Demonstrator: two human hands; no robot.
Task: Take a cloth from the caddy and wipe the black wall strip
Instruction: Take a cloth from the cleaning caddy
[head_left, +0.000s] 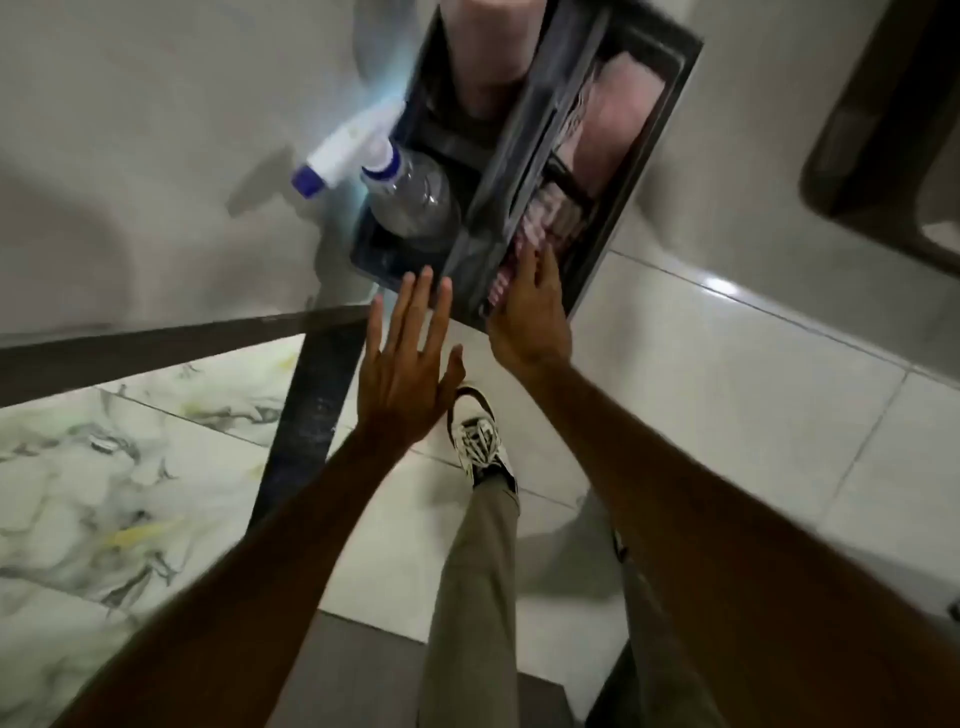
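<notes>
My right hand (527, 317), fingers spread, touches the pink cloth (540, 228) in the caddy (644, 171); my left hand (410, 358) hovers flat, empty.

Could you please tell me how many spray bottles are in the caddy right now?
1: a clear spray bottle with a white and blue trigger head stands in the caddy's left compartment, near the left hand. Others may be hidden under the cloths.

The one head-worn camera looked steeply down from close above both outstretched arms toward the caddy (524, 171) and tiled floor (727, 395).
</notes>
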